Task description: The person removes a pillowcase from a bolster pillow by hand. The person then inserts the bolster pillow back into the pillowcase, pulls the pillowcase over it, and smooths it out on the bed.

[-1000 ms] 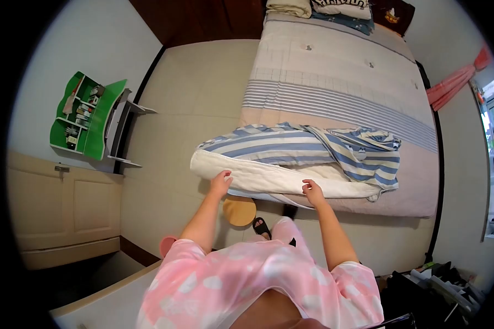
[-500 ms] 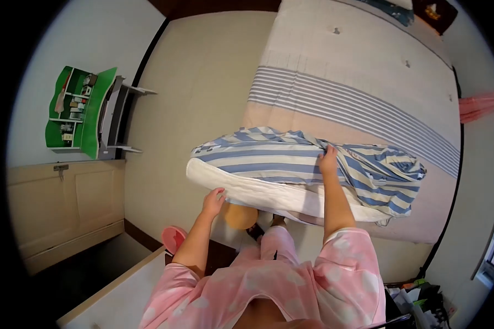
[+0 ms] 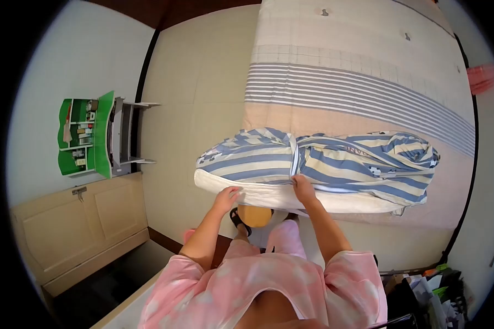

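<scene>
A long white quilted pad lies at the bed's near end, partly inside a blue-and-white striped fabric cover. Its white front edge shows below the stripes. My right hand has its fingers closed on the cover's lower edge near the middle, where a pulled fold runs upward. To the right, the cover is bunched and twisted. My left hand is by the pad's front edge at the left, its fingers loosely apart and touching the white surface.
The bed has a pale sheet with grey stripes. A round tan stool stands between my feet. At left are a green shelf unit with small boxes and a cream door. Assorted clutter sits at lower right.
My right hand has moved left and down along the cover, drawing a fold to its lower edge. The cover's right part is spread differently. My left hand remains near the pad's edge.
</scene>
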`<state>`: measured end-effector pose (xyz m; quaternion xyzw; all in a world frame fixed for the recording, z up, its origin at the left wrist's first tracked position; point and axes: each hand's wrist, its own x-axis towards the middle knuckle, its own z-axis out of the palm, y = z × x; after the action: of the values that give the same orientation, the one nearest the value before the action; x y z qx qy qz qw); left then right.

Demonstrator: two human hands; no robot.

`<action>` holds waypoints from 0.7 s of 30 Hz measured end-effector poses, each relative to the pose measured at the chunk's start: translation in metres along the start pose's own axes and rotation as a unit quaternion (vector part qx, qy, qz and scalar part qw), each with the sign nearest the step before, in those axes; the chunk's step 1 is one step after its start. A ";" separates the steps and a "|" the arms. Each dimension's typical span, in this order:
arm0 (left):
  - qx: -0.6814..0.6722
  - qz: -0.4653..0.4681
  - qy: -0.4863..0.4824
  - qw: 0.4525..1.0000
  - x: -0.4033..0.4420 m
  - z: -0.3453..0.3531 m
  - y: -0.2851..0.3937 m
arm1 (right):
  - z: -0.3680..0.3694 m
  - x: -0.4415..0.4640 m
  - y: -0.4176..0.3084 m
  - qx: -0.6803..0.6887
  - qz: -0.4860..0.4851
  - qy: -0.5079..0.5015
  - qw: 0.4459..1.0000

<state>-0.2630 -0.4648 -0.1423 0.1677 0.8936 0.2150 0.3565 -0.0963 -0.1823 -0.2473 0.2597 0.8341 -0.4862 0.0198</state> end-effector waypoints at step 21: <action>0.055 0.252 -0.181 0.949 0.118 -0.123 -0.065 | 0.102 -0.153 -0.131 -0.014 0.282 0.325 0.902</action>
<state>-0.4412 -0.4997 -0.1611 0.4425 0.7535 0.2143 0.4366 -0.0462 -0.3806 -0.1519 0.6277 0.6925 -0.3371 -0.1128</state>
